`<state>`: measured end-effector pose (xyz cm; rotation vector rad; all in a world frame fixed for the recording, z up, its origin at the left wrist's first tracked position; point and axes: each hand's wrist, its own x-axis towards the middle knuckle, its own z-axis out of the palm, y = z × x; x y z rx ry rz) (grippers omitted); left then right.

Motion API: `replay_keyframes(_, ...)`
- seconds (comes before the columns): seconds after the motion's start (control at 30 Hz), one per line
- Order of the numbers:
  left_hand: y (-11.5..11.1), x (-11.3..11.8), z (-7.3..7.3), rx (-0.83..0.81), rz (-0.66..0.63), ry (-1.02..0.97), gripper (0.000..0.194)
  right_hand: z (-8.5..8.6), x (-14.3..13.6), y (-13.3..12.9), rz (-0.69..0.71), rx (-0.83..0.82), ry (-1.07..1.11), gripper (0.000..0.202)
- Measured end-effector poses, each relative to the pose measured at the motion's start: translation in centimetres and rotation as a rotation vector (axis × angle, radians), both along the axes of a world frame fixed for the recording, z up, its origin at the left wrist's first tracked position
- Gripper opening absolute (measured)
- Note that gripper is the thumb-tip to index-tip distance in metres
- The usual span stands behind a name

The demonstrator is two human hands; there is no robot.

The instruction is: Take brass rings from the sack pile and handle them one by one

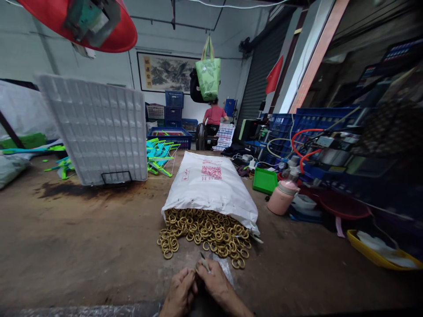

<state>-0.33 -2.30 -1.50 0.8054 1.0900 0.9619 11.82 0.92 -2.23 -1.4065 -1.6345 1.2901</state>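
A white woven sack [205, 185] with red print lies on the brown table, its mouth facing me. Many brass-coloured rings [211, 233] spill out of it. My right hand [214, 279] is closed around a small knife-like tool [205, 263], whose dark tip points up and away. Beside it, almost touching, my left hand [182, 288] has its fingers curled together. Whatever lies between its fingertips is too small and hidden to name. Both hands are just in front of the ring pile, over the near part of the table.
A white ribbed panel [99, 127] stands at the left, near teal and green plastic pieces [161, 154]. To the right are a green tray [265, 181], a pink bottle [282, 197] and a yellow tray [380, 259]. A person [215, 115] sits at the back.
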Motion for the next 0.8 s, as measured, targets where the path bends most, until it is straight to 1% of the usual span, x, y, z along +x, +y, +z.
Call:
replay_keyframes(0.13,0.2,-0.2,-1.3,0.022,-0.063,0.068,0.056,0.0,0.0,0.0,-0.005,0.01,-0.022,0.024)
replay_keyframes(0.2,0.3,-0.2,-1.6,0.038,-0.08,0.067,0.057,-0.2,0.1,0.1,-0.003,0.018,-0.008,0.023)
replay_keyframes(0.27,0.3,0.0,-1.4,0.06,-0.066,0.043,0.057,-0.5,0.1,0.3,0.002,0.026,0.023,0.024)
replay_keyframes(0.4,0.3,0.4,-0.3,0.102,0.017,-0.047,0.056,-1.0,0.2,0.6,-0.002,-0.011,0.103,0.025)
replay_keyframes(0.5,0.4,0.6,0.1,0.054,0.032,-0.057,0.056,-1.2,0.3,0.7,-0.009,-0.063,0.166,0.026)
replay_keyframes(0.6,0.6,0.8,0.0,0.014,0.04,-0.026,0.057,-1.1,0.3,0.7,-0.025,-0.083,0.203,0.025)
replay_keyframes(0.7,0.8,0.9,-0.4,0.041,0.042,0.006,0.057,-0.9,0.4,0.8,-0.047,-0.091,0.192,0.025)
replay_keyframes(0.8,1.0,1.1,-0.8,0.053,0.035,-0.004,0.057,-1.0,0.5,0.8,-0.071,-0.097,0.166,0.026)
